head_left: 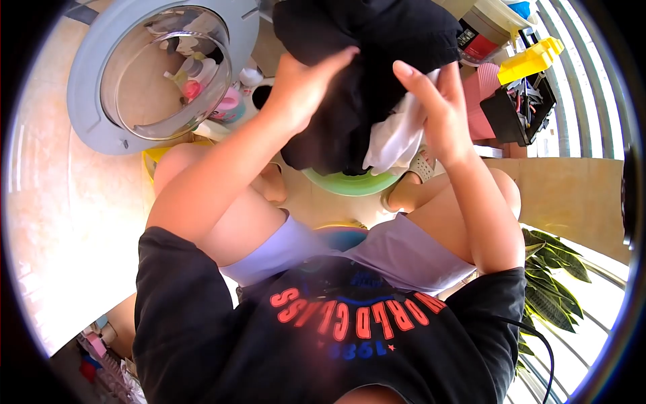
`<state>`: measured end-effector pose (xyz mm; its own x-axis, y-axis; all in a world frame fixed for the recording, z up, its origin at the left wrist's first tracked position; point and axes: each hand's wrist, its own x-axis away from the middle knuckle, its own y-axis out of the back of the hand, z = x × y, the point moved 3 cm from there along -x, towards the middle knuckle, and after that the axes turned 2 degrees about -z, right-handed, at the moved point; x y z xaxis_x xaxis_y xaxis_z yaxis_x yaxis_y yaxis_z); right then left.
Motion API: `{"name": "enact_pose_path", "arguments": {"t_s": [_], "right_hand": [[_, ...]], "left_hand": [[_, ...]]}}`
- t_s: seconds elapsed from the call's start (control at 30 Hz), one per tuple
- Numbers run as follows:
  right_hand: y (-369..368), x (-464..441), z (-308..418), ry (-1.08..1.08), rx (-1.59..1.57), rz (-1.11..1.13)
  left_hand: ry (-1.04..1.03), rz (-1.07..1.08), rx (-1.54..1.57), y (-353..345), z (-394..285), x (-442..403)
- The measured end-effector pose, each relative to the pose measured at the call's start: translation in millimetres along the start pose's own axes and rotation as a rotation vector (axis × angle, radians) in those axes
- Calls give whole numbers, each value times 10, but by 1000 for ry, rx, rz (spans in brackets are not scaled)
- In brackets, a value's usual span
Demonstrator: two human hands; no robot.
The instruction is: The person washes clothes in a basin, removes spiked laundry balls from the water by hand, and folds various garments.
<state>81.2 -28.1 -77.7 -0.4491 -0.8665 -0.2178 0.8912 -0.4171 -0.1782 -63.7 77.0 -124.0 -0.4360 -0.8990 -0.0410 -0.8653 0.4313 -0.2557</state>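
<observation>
A bundle of black clothing (367, 40) hangs in front of me, raised over a green basin (353, 183) on the floor. My left hand (299, 91) grips the bundle's left side, thumb lying across the fabric and fingers hidden beneath. On the other side, my right hand (441, 108) is closed at the edge of the black cloth, its thumb raised and its fingertips partly hidden. Beside that hand a white cloth (397, 138) hangs down toward the basin's rim. Whether it is joined to the black clothing I cannot tell.
To the left stands an open washing machine door (81, 87) with a round glass window. Bottles and a pink-lidded container (230, 104) are near it. At right are a black tool box (515, 111), its yellow part (531, 60), a bucket (484, 30) and a leafy plant (552, 276).
</observation>
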Motion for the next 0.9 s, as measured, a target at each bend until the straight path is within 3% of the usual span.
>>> {"name": "enact_pose_path", "arguments": {"t_s": [0.03,0.1,0.23,0.5,0.63,0.73,0.9], "right_hand": [[193,-77,-94,-94,17,-10],[369,-189,-46,-70,114,-91],[731,-361,128,-103,90,-209],[1102,-415,201,-38,223,-282],[1384,-510,176,-99,-40,-227],[1477,-521,336,-201,-52,-287],[1414,-383,589,-373,-108,-341]], "left_hand": [[68,-57,122,22,20,-38],[243,-104,338,97,8,-87],[372,-165,412,243,-91,-142],[361,-262,481,353,-302,-198],[194,282,763,921,-296,-533],[81,199,750,1203,-495,-530],[120,43,614,1538,-479,-416]]}}
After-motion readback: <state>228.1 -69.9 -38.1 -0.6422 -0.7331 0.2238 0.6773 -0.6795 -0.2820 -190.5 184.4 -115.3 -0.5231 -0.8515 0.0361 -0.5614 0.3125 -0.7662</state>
